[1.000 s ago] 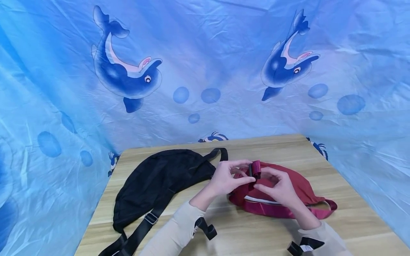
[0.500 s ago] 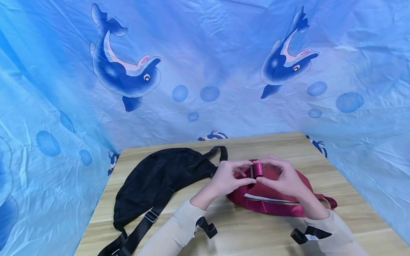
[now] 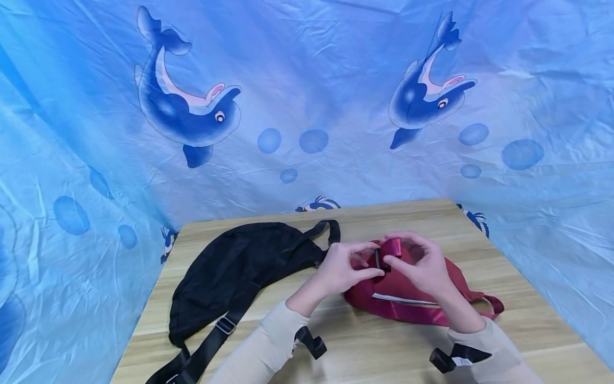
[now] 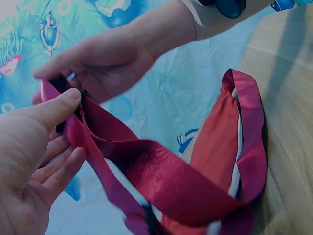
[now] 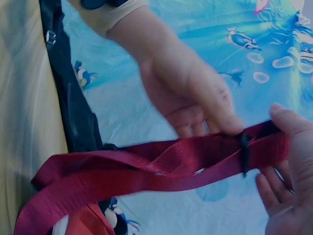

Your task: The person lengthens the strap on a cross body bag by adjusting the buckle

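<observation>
A red waist bag (image 3: 398,287) lies on the wooden table, part of its strap (image 5: 161,178) lifted above it. My left hand (image 3: 336,269) pinches the strap at a dark slide buckle (image 5: 244,155) between thumb and fingers. Just right of the buckle, my right hand (image 3: 424,266) holds the shiny folded loop of strap, thumb in front and fingers behind. In both wrist views the strap runs doubled and twisted from the hands down to the bag. Fingers partly cover the buckle.
Left of the red bag lies a black waist bag (image 3: 225,277), its strap with a metal adjuster (image 3: 225,325) trailing to the table's front edge. A blue dolphin-print curtain (image 3: 316,96) surrounds the wooden table (image 3: 532,320) at the back and sides.
The right hand moves in to the strap loop, and the loop now stands further out to the right of the buckle. My left hand stays almost where it was.
</observation>
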A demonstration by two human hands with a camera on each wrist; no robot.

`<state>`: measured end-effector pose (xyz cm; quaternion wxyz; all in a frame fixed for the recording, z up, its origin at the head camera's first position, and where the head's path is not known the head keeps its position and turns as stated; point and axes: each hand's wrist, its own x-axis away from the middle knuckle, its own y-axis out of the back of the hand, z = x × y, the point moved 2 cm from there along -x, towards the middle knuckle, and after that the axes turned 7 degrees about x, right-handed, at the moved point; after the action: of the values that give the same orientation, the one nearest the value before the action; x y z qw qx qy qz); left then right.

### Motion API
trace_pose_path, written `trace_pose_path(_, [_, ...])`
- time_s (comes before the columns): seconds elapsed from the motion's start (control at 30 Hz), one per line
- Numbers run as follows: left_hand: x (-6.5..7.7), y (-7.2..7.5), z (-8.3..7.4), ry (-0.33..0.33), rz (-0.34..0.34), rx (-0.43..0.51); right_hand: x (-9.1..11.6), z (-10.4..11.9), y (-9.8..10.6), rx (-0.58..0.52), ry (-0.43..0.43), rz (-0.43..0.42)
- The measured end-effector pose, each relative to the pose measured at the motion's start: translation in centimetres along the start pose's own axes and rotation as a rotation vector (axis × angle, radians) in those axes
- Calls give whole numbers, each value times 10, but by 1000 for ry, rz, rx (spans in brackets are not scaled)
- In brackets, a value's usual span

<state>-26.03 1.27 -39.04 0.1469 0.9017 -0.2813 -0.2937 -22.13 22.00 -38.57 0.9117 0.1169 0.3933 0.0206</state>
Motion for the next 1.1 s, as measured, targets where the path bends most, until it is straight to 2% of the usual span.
trace_pose_path(0.1, [0, -1, 3, 24, 1, 14, -1, 0, 1, -110, 25, -74])
trace_pose_path(0.17, [0, -1, 5, 32, -4, 35, -1, 0, -1, -151, 6, -60])
trace_pose_path(0.3, [0, -3, 7, 30, 0, 87, -1, 0, -4, -28, -75, 15])
trace_pose_path(0.37, [0, -3, 8, 35, 3, 96, -2, 1, -4, 1, -96, 8])
trace_pose_path(0.53, [1, -4, 13, 76, 8, 72, -6, 3, 1, -93, -49, -98])
trace_pose_path(0.63, [0, -5, 14, 68, 6, 83, -5, 3, 1, -81, -45, -85])
trace_pose_path(0.73, [0, -5, 14, 53, 9, 93, -3, 2, 1, -9, -82, -58])
trace_pose_path(0.8, [-1, -5, 14, 58, 12, 87, -4, 1, 2, -2, -103, -68])
trace_pose_path(0.9, [-1, -3, 14, 91, 4, 92, -4, -1, 3, -105, -84, -107])
trace_pose_path(0.97, [-1, -2, 14, 102, -13, 127, -1, -7, 3, -196, -52, -113])
trace_pose_path(1.1, [-1, 1, 12, 84, -50, 221, 18, -26, -1, -248, -51, -51])
